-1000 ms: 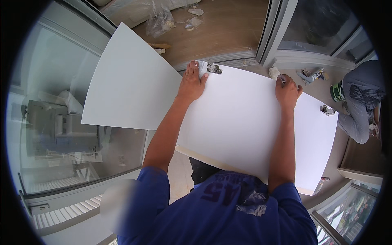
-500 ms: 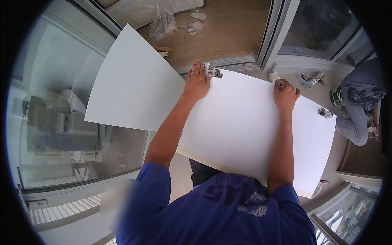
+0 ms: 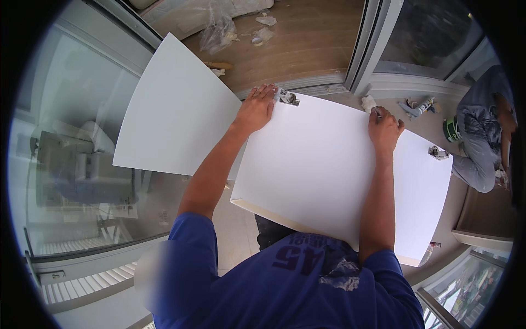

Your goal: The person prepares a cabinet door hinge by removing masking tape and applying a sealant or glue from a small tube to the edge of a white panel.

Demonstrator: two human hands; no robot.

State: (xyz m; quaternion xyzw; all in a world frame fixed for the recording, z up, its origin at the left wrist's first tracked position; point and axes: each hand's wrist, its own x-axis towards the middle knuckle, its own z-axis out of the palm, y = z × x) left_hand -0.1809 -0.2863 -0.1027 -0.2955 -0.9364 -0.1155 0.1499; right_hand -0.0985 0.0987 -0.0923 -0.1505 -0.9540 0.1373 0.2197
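Panel (image 3: 318, 164), broad and white, spans the centre just ahead of a worker's blue shirt (image 3: 263, 290), its long axis slanting from 10 o'clock down to 4 o'clock. A white board (image 3: 164, 115) shows at 10 o'clock, its right side passing behind the panel's left end; whether the two touch cannot be told. Near 3 o'clock, past the panel's right end, a co-worker (image 3: 476, 118) in grey sits low, one knee bent.

Both of the worker's bare hands meet the panel along its far side. The left hand (image 3: 256, 109) lies over the upper-left corner, fingers stretched out and close together; its thumb is hidden, so whether it clasps the corner cannot be told. From there, the bulk of the panel lies toward 4 o'clock. The right hand (image 3: 386, 129), nearer the middle of the long axis, curls its fingers at the far edge, the panel's middle between 7 and 8 o'clock from it; what those fingers pinch, if anything, is unclear.

A green bucket (image 3: 451, 130) stands beside the co-worker. Smallest are two metal pieces: one hinge (image 3: 288, 98) just beside the left hand at 3 o'clock, another hinge (image 3: 439, 153) toward 4 o'clock from the right.
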